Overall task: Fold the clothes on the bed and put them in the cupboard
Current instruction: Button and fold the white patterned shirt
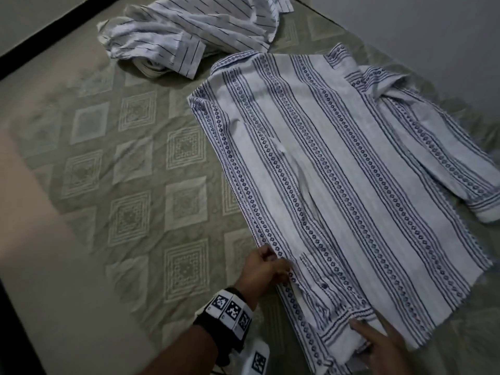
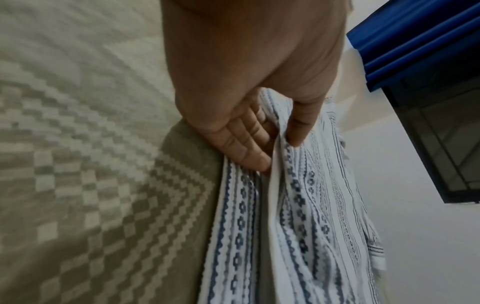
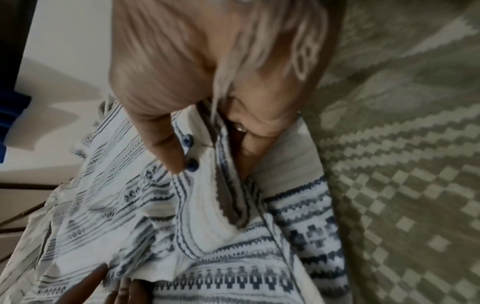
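A white shirt with blue patterned stripes [image 1: 338,163] lies spread back-up on the bed, one sleeve folded along its near left side. My left hand [image 1: 266,267] pinches the shirt's left edge; in the left wrist view the left hand [image 2: 279,154] has its thumb on top of the shirt [image 2: 298,216] and its fingers under the fold. My right hand [image 1: 376,345] grips the buttoned cuff at the near end; in the right wrist view the right hand [image 3: 213,164] has its thumb by the cuff's blue buttons [image 3: 192,164]. A second, thin-striped white shirt [image 1: 189,31] lies crumpled at the far end.
The bedcover [image 1: 108,158] is olive green with pale diamond squares. A grey wall [image 1: 433,36] runs along the bed's far right side. A dark edge [image 1: 40,31] borders the far left. A blue curtain [image 2: 415,41] hangs beside a dark frame.
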